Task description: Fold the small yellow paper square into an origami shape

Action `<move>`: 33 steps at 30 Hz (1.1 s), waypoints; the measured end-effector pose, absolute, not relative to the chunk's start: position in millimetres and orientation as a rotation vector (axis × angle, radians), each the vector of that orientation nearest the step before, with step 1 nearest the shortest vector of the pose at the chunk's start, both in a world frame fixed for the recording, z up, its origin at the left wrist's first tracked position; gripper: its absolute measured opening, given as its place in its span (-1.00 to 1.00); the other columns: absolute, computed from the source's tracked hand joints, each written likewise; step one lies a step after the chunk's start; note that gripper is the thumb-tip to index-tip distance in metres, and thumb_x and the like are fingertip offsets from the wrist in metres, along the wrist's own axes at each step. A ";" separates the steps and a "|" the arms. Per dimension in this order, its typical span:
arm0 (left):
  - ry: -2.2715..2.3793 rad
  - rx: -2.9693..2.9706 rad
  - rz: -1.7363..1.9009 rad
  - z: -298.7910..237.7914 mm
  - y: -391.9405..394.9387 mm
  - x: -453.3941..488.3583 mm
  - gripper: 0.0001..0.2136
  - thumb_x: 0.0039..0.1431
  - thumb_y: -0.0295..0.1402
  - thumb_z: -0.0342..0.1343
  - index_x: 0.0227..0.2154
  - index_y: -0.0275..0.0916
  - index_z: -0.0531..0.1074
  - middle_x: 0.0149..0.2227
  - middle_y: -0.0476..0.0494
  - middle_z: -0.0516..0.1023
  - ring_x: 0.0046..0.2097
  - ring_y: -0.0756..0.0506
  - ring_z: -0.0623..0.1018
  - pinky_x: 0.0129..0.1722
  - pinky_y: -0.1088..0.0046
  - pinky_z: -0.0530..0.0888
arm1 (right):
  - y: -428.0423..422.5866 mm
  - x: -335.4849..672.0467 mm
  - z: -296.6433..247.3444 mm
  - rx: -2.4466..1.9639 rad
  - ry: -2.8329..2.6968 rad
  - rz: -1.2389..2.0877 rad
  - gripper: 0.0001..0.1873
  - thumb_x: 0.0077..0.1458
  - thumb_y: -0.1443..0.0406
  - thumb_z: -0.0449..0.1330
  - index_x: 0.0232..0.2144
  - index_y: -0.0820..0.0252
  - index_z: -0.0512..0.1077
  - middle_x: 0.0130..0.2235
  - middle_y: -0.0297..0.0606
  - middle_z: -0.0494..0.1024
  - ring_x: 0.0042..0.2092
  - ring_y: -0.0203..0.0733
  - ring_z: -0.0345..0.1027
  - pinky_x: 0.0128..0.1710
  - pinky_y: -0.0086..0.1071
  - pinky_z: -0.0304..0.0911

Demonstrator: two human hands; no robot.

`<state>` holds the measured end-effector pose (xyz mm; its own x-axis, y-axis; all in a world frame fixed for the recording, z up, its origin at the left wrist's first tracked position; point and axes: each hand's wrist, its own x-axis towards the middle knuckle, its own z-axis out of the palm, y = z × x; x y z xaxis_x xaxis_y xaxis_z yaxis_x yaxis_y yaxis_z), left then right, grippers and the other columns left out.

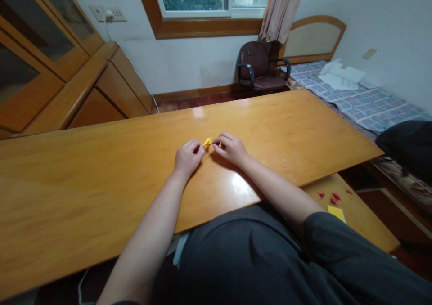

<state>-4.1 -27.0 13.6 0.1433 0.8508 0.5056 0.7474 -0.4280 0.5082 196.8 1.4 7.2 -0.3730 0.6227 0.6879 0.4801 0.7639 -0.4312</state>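
A small piece of folded yellow paper (208, 141) is held just above the wooden table (101, 179), between my two hands. My left hand (189, 157) pinches its left end with thumb and forefinger. On the other side, my right hand (231, 147) grips the right end, its fingers curled and the thumb beneath. A bit of yellow shows past the right fingertips. The paper's exact folded shape is too small to make out, and the fingers cover part of it.
On a lower wooden surface (362, 215) at the right lie several small red folded-paper pieces (334, 199) and a yellow paper sheet (336, 213). A brown office chair (254, 66) stands beyond the table. To the right are a bed (357, 100) and a black bag (410, 147); wooden cabinets (84, 93) stand left.
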 end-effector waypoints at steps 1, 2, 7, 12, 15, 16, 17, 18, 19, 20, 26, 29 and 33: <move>1.584 2.243 1.166 14.3 -27.2 -4.1 -0.83 0.20 -0.34 0.03 -0.49 -0.21 0.42 -0.47 -0.10 0.49 -0.40 -0.07 0.44 -0.33 0.41 0.32 | 1.7 197.1 7.4 -0.832 -2.037 0.207 -0.86 0.23 0.31 0.16 -0.33 0.21 0.51 -0.35 -0.26 0.52 -0.38 -0.34 0.33 -0.34 -0.46 0.24; 1.567 2.215 1.174 15.0 -27.4 -4.1 -0.83 0.19 -0.33 0.03 -0.49 -0.21 0.42 -0.47 -0.10 0.49 -0.40 -0.07 0.44 -0.33 0.42 0.32 | 2.1 197.2 7.4 -0.837 -2.039 0.220 -0.86 0.23 0.32 0.16 -0.34 0.21 0.51 -0.35 -0.26 0.51 -0.38 -0.34 0.33 -0.35 -0.46 0.24; 1.462 1.978 1.182 16.4 -28.4 -5.7 -0.81 0.18 -0.30 0.04 -0.49 -0.21 0.44 -0.54 -0.05 0.50 -0.44 -0.05 0.48 -0.33 0.44 0.38 | 1.9 196.8 7.5 -0.826 -2.062 0.260 -0.87 0.24 0.31 0.16 -0.32 0.21 0.50 -0.33 -0.26 0.51 -0.37 -0.33 0.33 -0.33 -0.46 0.25; 1.372 1.792 1.171 12.9 -28.5 -7.4 -0.81 0.16 -0.28 0.05 -0.49 -0.23 0.45 -0.57 -0.02 0.51 -0.52 -0.02 0.49 -0.42 0.48 0.41 | 1.3 196.3 7.9 -0.788 -2.082 0.172 -0.86 0.25 0.30 0.16 -0.29 0.19 0.51 -0.31 -0.23 0.53 -0.34 -0.31 0.35 -0.31 -0.44 0.26; 1.322 1.707 1.159 13.2 -29.3 -6.2 -0.82 0.12 -0.28 0.07 -0.51 -0.24 0.43 -0.58 -0.01 0.49 -0.56 0.00 0.46 -0.49 0.51 0.40 | 2.6 196.1 5.6 -0.747 -2.100 0.084 -0.86 0.26 0.30 0.16 -0.27 0.19 0.52 -0.28 -0.20 0.53 -0.28 -0.27 0.38 -0.27 -0.42 0.27; 1.304 1.672 1.152 14.0 -29.8 -5.5 -0.82 0.11 -0.27 0.08 -0.52 -0.24 0.43 -0.58 -0.01 0.48 -0.56 0.01 0.45 -0.51 0.52 0.40 | 3.1 196.0 4.7 -0.745 -2.109 0.071 -0.86 0.26 0.30 0.16 -0.27 0.18 0.52 -0.27 -0.19 0.53 -0.27 -0.26 0.38 -0.26 -0.42 0.27; 1.289 1.635 1.145 14.9 -30.2 -4.8 -0.82 0.09 -0.27 0.09 -0.52 -0.24 0.42 -0.59 0.00 0.48 -0.57 0.01 0.45 -0.53 0.53 0.39 | 3.5 195.9 3.9 -0.746 -2.120 0.067 -0.86 0.26 0.30 0.16 -0.28 0.17 0.52 -0.27 -0.19 0.53 -0.26 -0.26 0.37 -0.26 -0.41 0.27; 1.275 1.597 1.136 16.0 -30.6 -4.1 -0.82 0.08 -0.26 0.10 -0.53 -0.24 0.41 -0.59 0.00 0.47 -0.58 0.02 0.44 -0.54 0.54 0.39 | 3.6 195.7 3.4 -0.747 -2.129 0.066 -0.87 0.26 0.30 0.16 -0.29 0.17 0.52 -0.27 -0.19 0.52 -0.26 -0.26 0.37 -0.26 -0.41 0.27; 1.263 1.558 1.130 17.1 -30.9 -3.5 -0.81 0.06 -0.24 0.11 -0.53 -0.25 0.41 -0.59 0.00 0.47 -0.58 0.02 0.44 -0.56 0.55 0.39 | 3.6 195.6 3.2 -0.748 -2.137 0.067 -0.87 0.25 0.30 0.16 -0.29 0.16 0.53 -0.26 -0.19 0.52 -0.25 -0.26 0.36 -0.25 -0.41 0.26; 1.251 1.519 1.127 18.2 -31.2 -3.0 -0.81 0.05 -0.23 0.12 -0.53 -0.25 0.40 -0.59 -0.01 0.47 -0.59 0.03 0.43 -0.57 0.55 0.39 | 3.3 195.6 3.2 -0.747 -2.142 0.064 -0.87 0.26 0.30 0.16 -0.29 0.15 0.53 -0.26 -0.19 0.51 -0.25 -0.26 0.36 -0.25 -0.40 0.26; 1.187 1.389 1.090 21.6 -32.3 -1.3 -0.78 0.01 -0.19 0.17 -0.53 -0.26 0.40 -0.57 -0.03 0.47 -0.59 0.04 0.43 -0.60 0.57 0.38 | -0.1 195.6 6.7 -0.711 -2.191 0.031 -0.84 0.28 0.30 0.13 -0.30 0.13 0.53 -0.26 -0.20 0.52 -0.26 -0.25 0.33 -0.28 -0.40 0.24; 1.166 1.390 1.074 21.5 -32.5 -1.1 -0.77 0.00 -0.19 0.18 -0.54 -0.27 0.40 -0.58 -0.03 0.47 -0.59 0.04 0.42 -0.59 0.56 0.38 | -0.7 195.7 6.7 -0.702 -2.221 0.022 -0.83 0.29 0.29 0.13 -0.30 0.13 0.52 -0.26 -0.19 0.53 -0.25 -0.25 0.33 -0.27 -0.39 0.23; 1.156 1.398 1.069 21.7 -32.4 -1.1 -0.77 0.00 -0.20 0.18 -0.54 -0.27 0.40 -0.58 -0.03 0.46 -0.58 0.04 0.42 -0.59 0.56 0.39 | -0.1 195.5 5.2 -0.703 -2.257 -0.001 -0.81 0.30 0.28 0.12 -0.31 0.13 0.52 -0.27 -0.19 0.52 -0.25 -0.24 0.33 -0.27 -0.38 0.22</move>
<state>-1.1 -32.4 21.7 0.1556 0.9871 0.0368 0.1140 -0.0549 0.9920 195.5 -0.1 5.2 -0.5615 0.4857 0.6700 0.4866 0.8486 -0.2075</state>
